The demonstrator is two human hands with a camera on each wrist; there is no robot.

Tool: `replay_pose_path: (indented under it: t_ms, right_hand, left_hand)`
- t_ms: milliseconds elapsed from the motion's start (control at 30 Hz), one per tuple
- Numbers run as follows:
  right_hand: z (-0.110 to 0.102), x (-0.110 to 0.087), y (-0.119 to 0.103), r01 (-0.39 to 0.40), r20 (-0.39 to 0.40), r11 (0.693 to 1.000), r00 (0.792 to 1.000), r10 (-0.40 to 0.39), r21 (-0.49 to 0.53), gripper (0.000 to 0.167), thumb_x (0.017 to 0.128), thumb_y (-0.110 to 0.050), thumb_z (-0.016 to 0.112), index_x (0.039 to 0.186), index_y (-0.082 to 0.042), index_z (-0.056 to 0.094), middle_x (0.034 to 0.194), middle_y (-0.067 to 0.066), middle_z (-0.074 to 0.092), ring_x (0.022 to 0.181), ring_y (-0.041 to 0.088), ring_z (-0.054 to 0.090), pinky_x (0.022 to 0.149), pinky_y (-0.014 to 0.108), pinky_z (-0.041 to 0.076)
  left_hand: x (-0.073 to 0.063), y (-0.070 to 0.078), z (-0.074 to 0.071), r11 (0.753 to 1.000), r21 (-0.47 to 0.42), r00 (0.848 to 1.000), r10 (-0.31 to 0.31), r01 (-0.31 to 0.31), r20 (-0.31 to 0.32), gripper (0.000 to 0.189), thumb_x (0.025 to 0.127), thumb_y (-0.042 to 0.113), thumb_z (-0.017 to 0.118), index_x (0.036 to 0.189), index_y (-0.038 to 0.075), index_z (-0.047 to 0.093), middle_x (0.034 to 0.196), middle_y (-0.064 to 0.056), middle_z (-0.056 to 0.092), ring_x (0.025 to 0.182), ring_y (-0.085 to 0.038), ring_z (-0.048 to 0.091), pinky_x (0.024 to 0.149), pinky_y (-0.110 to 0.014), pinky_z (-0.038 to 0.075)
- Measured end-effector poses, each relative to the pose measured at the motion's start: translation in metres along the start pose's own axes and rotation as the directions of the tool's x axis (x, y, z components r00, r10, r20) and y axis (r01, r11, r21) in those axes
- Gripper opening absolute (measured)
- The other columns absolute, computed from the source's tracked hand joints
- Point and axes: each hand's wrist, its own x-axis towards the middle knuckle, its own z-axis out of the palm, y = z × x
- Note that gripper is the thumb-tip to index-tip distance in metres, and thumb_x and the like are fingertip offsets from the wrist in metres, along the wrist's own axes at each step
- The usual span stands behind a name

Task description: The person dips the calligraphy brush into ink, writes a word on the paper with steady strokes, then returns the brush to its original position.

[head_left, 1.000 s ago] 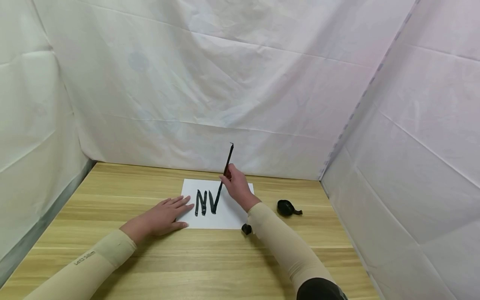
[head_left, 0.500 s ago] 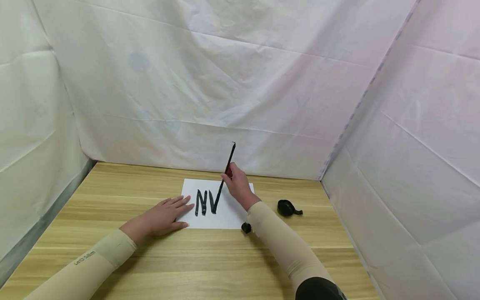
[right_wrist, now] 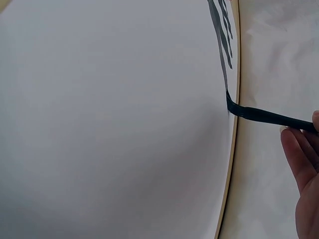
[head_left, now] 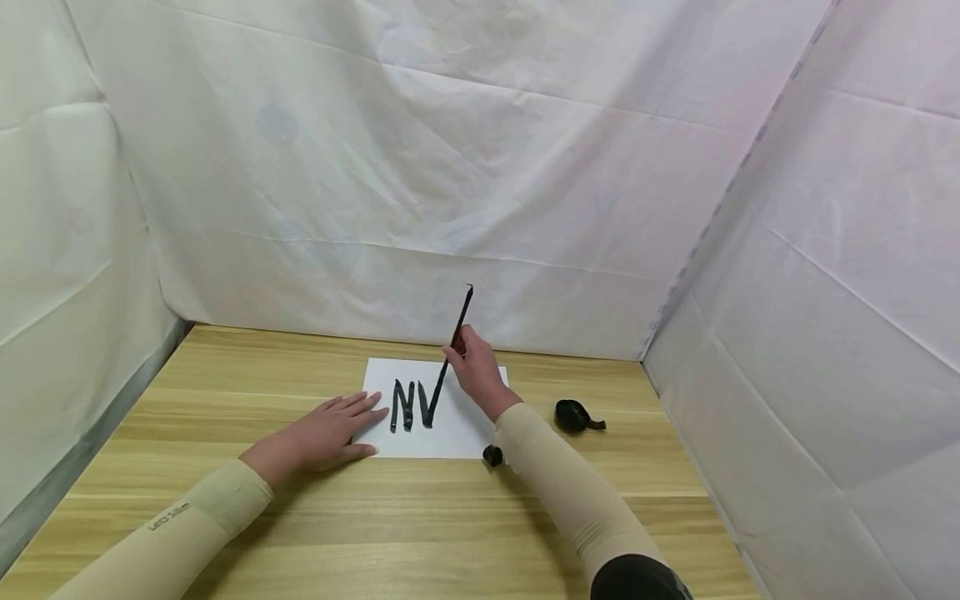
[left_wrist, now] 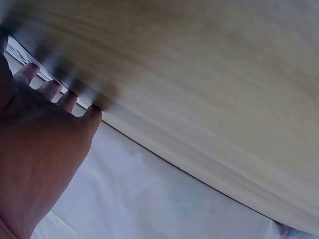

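Note:
A slim black writing brush (head_left: 462, 312) is pinched by my right hand (head_left: 477, 371) over the upper right of a white sheet of paper (head_left: 468, 429). In the right wrist view the dark, wet-looking bristles (right_wrist: 232, 105) bend against the paper near its far edge, at the end of a long stroke. Thick black strokes (head_left: 401, 406) form an N and a V on the sheet; the brush lines up with the V's right arm in the head view. My left hand (head_left: 333, 429) lies flat with spread fingers over the paper's left edge.
A small black dish with a short handle (head_left: 573, 416) stands on the wooden table (head_left: 360, 525), right of the paper. Close to my right sleeve, a small black lump (head_left: 492, 456) sits at the paper's near right edge. White cloth (head_left: 420, 167) encloses the back and sides.
The brush's upper end has leaned slightly to the right, with a very small shift of my right hand. My left hand and the paper stay in place.

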Motion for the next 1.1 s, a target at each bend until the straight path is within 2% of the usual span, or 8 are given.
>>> replay_pose_path:
  t_ms: [400,567,800,967,1100]
  right_hand:
    - [-0.003,-0.002,-0.001,-0.002,-0.013,1.0,1.0,0.002,-0.007,0.015,0.112,-0.023,0.07,0.111,-0.017,0.057,0.097,-0.002,0.066,0.087,0.016,0.067,0.076,0.037,0.06]
    - [-0.012,-0.004,-0.004,0.015,-0.077,0.999,0.997,-0.011,0.049,0.014,0.112,-0.02,0.07,0.111,-0.014,0.057,0.098,0.001,0.069,0.088,0.018,0.068,0.076,0.039,0.06]
    - [-0.021,-0.007,-0.006,0.018,-0.15,0.998,0.989,-0.009,0.06,0.016,0.112,-0.023,0.071,0.113,-0.013,0.058,0.102,0.002,0.07,0.096,0.018,0.072,0.077,0.037,0.062]
    - [-0.022,-0.011,-0.005,0.022,-0.148,0.998,0.989,-0.013,0.058,0.013,0.112,-0.02,0.07,0.117,-0.014,0.06,0.104,0.001,0.071,0.097,0.018,0.073,0.078,0.037,0.064]
    - [-0.022,-0.014,-0.005,0.032,-0.136,0.998,0.99,-0.023,0.06,0.015,0.112,-0.017,0.07,0.122,-0.009,0.062,0.107,0.003,0.072,0.1,0.019,0.074,0.082,0.039,0.065]
  left_hand:
    - [-0.001,0.001,0.0,1.0,0.0,1.0,0.005,-0.005,-0.003,0.07,0.113,0.048,0.061,0.168,0.007,0.047,0.176,-0.024,0.036,0.16,-0.051,0.034,0.125,-0.071,0.032]
    - [-0.001,0.0,0.0,1.0,0.001,1.0,0.007,-0.007,-0.004,0.07,0.113,0.048,0.062,0.168,0.007,0.047,0.175,-0.024,0.036,0.16,-0.051,0.034,0.125,-0.072,0.032]
    - [-0.001,-0.001,0.001,1.0,0.007,1.0,0.005,-0.005,-0.004,0.07,0.113,0.048,0.061,0.168,0.007,0.048,0.175,-0.024,0.036,0.16,-0.05,0.034,0.125,-0.072,0.033]
    - [-0.001,0.0,-0.001,1.0,-0.004,1.0,0.003,-0.003,0.002,0.069,0.113,0.048,0.061,0.168,0.007,0.048,0.176,-0.024,0.036,0.161,-0.051,0.034,0.125,-0.072,0.032]
    - [-0.001,0.0,-0.001,1.0,-0.005,1.0,0.005,-0.005,0.001,0.069,0.113,0.048,0.061,0.168,0.007,0.048,0.175,-0.024,0.036,0.161,-0.051,0.034,0.125,-0.072,0.032]
